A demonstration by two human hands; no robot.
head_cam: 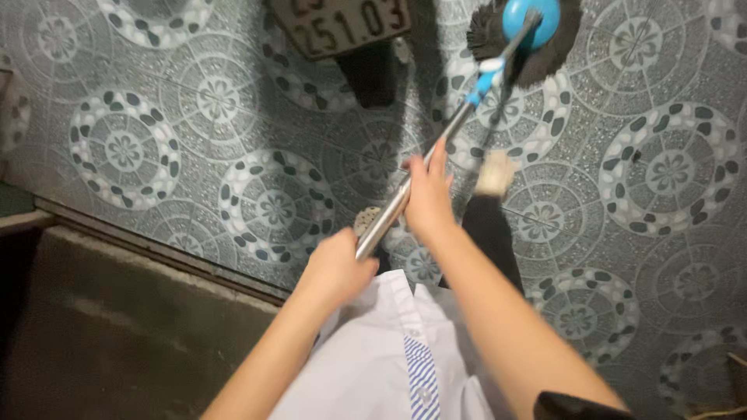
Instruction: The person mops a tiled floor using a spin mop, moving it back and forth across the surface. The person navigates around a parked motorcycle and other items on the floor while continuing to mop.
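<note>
I look straight down at a mop with a shiny metal handle (pixel 424 167) and a blue joint. Its round blue head (pixel 531 22) with dark fringe rests on the patterned floor tiles (pixel 233 132) at the top of the view. My right hand (pixel 428 194) grips the handle partway down. My left hand (pixel 336 268) grips the handle's near end, close to my white shirt with a blue striped placket (pixel 416 365). My foot (pixel 495 173) in a light slipper shows just right of the handle.
A vehicle's number plate and dark mudguard (pixel 366 47) stand on the tiles at top centre, just left of the mop head. A raised concrete step (pixel 117 319) with a dark edge strip runs along the lower left.
</note>
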